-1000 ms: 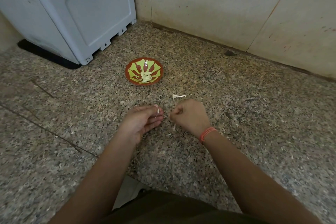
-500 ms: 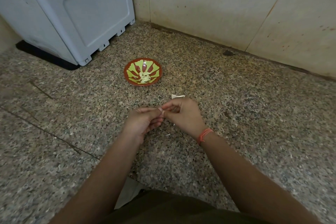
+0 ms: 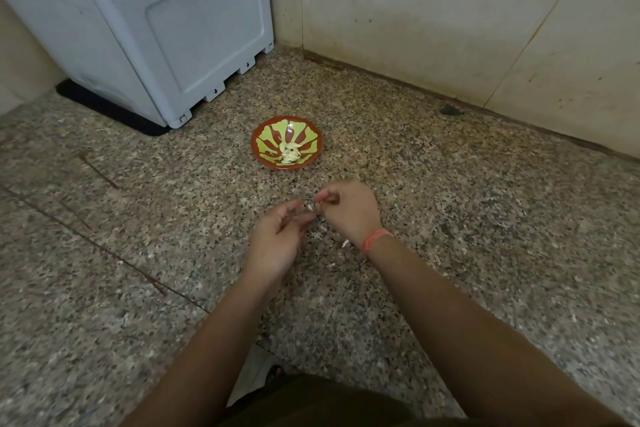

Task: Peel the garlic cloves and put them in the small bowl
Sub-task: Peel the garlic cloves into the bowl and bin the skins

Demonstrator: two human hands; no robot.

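Garlic clove (image 3: pixel 310 207), a small pale piece, was pinched at the curled fingertips of the right hand (image 3: pixel 349 211), whose wrist wore an orange thread band (image 3: pixel 376 238). The left hand (image 3: pixel 277 241) was just beside it, palm turned up and fingers loosely bent, with their tips almost at the clove; blur hid whether they touched or gripped it. Both hands hung low over the speckled stone floor (image 3: pixel 485 253). Under and just behind the right wrist lay a few pale scraps of garlic skin (image 3: pixel 345 243).

Beyond the hands, near but apart from them and slightly toward the left-hand side, stood the small bowl (image 3: pixel 266 135), red-brown with yellow-green petal shapes. A little heap of peeled cloves (image 3: pixel 290 153) lay in its bottom. Farther off, well past the left hand, a grey plastic appliance (image 3: pixel 156 28) stood on a black mat (image 3: pixel 104 107). Well beyond the right hand, a dark spot (image 3: pixel 449 110) marked the floor where it met the beige tiled wall (image 3: pixel 433 10).
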